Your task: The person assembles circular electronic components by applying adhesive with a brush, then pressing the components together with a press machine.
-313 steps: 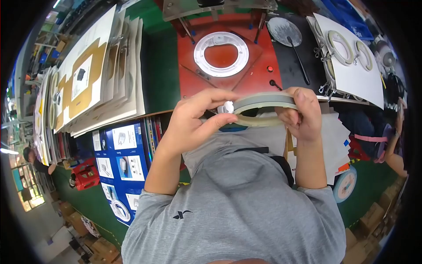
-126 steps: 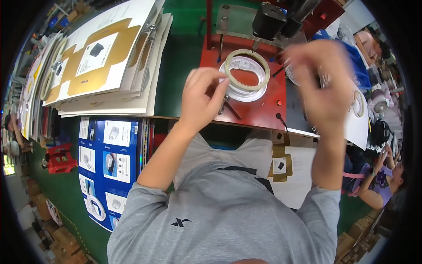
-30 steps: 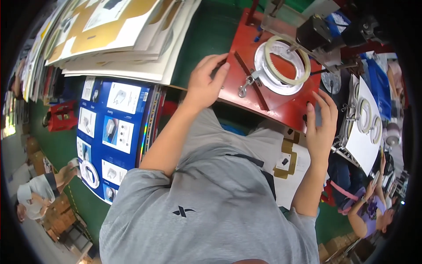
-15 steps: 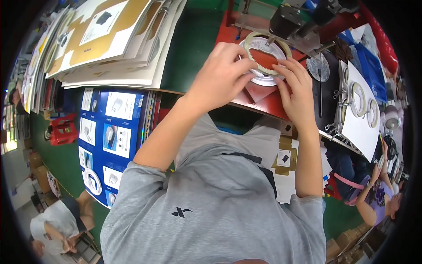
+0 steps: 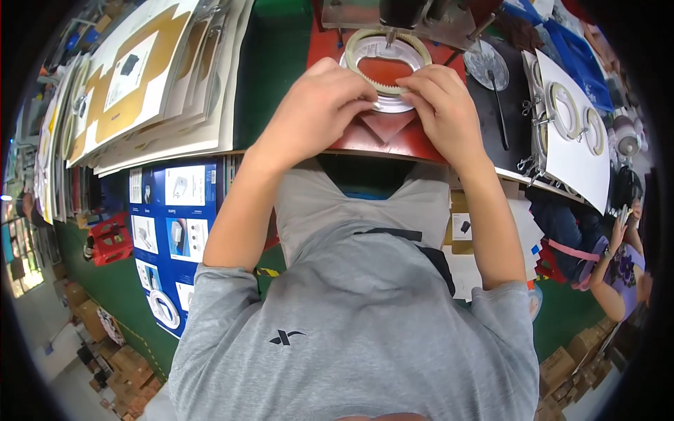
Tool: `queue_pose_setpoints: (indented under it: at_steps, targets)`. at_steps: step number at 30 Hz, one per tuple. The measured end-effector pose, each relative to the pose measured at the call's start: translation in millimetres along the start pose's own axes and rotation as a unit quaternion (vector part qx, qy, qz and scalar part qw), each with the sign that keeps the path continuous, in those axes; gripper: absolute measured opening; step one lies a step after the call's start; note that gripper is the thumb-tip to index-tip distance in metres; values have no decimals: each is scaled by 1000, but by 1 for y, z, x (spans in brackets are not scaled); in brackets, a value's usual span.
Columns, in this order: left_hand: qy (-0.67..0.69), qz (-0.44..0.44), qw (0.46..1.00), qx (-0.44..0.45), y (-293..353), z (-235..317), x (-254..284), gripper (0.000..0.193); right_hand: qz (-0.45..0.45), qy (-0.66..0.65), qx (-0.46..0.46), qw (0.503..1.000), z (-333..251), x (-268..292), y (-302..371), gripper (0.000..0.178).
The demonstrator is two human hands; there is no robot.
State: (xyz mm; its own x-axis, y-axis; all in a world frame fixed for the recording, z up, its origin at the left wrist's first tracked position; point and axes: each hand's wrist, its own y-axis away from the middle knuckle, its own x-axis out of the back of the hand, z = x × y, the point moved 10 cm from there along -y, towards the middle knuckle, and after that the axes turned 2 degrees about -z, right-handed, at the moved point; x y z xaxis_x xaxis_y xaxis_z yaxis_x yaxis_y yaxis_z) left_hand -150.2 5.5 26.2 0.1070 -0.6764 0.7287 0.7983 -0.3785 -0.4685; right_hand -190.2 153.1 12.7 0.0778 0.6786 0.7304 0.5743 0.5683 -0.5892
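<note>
Over the red base [image 5: 415,145], left hand [image 5: 317,109] and right hand [image 5: 444,109] curl at the toothed ring [image 5: 384,89]; whether they pinch it, I cannot tell. Uneven pressure could shift it.

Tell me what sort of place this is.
Probably a factory workshop: a toothed ring sits at a machine's red base, printed card sheets are stacked on the left, and cardboard boxes stand on the floor.
</note>
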Motion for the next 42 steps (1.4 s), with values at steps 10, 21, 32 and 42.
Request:
queue_pose_setpoints:
  at_steps: [10, 21, 32, 42]
  targets:
    - [-7, -60, 998, 17, -4, -21, -5, 9, 45, 25, -27, 998, -10, -7, 1, 14]
    - [45, -61, 995, 58, -3, -31, -9, 10, 21, 25, -30, 999, -4, -6, 1, 16]
    - [-155, 38, 987, -22, 24, 0, -3, 21, -5, 23, -7, 1000, -4, -8, -1, 18]
    - [-33, 88, 995, 22, 35, -12, -5, 26, -11, 39, 23, 999, -15, -8, -4, 19]
